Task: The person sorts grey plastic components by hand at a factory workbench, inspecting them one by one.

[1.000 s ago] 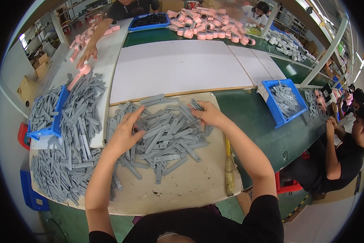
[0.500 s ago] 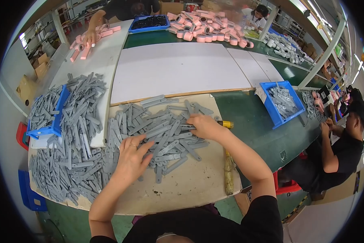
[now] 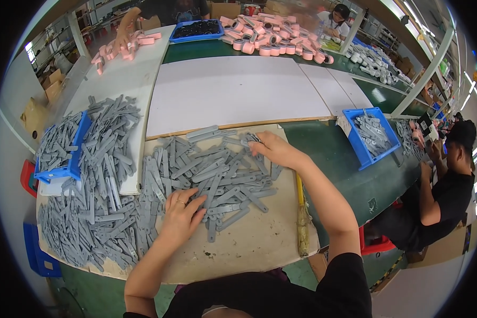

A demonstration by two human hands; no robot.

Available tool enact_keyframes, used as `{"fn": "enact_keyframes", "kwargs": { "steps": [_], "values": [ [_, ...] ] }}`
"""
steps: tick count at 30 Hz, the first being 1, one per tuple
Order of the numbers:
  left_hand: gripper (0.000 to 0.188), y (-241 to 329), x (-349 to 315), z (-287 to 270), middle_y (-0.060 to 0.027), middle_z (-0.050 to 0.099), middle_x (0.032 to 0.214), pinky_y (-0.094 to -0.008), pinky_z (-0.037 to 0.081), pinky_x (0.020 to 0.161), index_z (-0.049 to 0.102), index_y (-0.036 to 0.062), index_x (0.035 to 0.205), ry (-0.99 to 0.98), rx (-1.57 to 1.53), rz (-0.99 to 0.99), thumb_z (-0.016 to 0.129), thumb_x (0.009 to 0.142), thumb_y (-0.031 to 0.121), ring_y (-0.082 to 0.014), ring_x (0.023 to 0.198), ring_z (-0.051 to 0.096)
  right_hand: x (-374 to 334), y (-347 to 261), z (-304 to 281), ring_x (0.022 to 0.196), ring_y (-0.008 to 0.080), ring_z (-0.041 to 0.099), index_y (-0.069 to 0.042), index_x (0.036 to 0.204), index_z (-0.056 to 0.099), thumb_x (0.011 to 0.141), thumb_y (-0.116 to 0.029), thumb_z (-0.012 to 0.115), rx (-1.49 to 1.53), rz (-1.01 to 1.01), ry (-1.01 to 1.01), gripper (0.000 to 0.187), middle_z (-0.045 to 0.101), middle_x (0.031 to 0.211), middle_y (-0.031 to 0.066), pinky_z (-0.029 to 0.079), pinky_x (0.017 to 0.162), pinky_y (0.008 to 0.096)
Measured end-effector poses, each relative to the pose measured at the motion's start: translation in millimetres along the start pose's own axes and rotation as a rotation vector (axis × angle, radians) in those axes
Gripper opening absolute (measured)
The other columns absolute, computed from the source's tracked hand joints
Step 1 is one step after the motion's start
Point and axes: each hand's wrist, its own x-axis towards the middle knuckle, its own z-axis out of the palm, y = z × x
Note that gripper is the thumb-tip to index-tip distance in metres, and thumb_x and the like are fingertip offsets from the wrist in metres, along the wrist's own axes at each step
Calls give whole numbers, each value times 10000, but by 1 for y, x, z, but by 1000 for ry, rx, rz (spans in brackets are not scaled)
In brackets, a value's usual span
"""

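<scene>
A heap of flat grey plastic strips (image 3: 212, 175) with rounded ends spreads over a brown board (image 3: 259, 238) in front of me. My right hand (image 3: 274, 149) is at the heap's far right edge, its fingers curled over a few strips; the exact grip is partly hidden. My left hand (image 3: 181, 220) rests at the near edge of the heap, palm down, fingers apart, touching strips but holding none that I can see. Right of the heap lies a long yellow tool (image 3: 302, 228) with a worn, wrapped lower part.
More grey strips fill a blue bin (image 3: 79, 151) at left and another blue bin (image 3: 368, 156) at right. Pink parts (image 3: 275, 34) are piled at the back beside a blue tray (image 3: 196, 37) of black pieces. Co-workers sit at right (image 3: 445, 180) and behind the table.
My right hand has moved away from me to the far right edge of the heap, and strips there have shifted. My left hand has drawn slightly nearer and to the right.
</scene>
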Motion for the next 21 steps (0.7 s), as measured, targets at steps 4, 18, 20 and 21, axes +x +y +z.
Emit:
{"fn": "enact_keyframes", "kwargs": {
  "steps": [4, 18, 20, 21],
  "values": [
    [316, -3, -3, 0, -104, 529, 1112, -413, 383, 880, 625, 71, 1011, -20, -31, -15, 680, 700, 92, -314, 1009, 490, -1, -13, 21, 711, 330, 576, 11, 948, 514, 874, -278, 514, 272, 297, -97, 298, 588, 731, 167, 462, 669, 376],
    [429, 1, 0, -4, -113, 473, 1196, -451, 324, 951, 584, 94, 1080, -130, -11, 34, 710, 695, 236, -312, 1104, 431, -4, -7, 9, 809, 339, 603, -46, 844, 613, 722, -228, 651, -600, 176, -270, 222, 624, 786, 167, 485, 691, 434],
    [416, -2, -1, -2, -104, 479, 1205, -454, 324, 952, 585, 88, 1078, -143, -24, 44, 704, 704, 226, -303, 1110, 433, 1, -12, 13, 819, 336, 604, -52, 873, 617, 723, -231, 655, -537, 199, -177, 237, 628, 800, 164, 486, 690, 431],
    [404, -3, -1, -1, -95, 485, 1214, -458, 324, 952, 586, 82, 1077, -157, -38, 55, 698, 713, 217, -294, 1116, 434, 4, -16, 17, 828, 332, 606, -57, 902, 622, 724, -235, 658, -472, 222, -84, 254, 631, 814, 161, 488, 690, 428]
  ]
}}
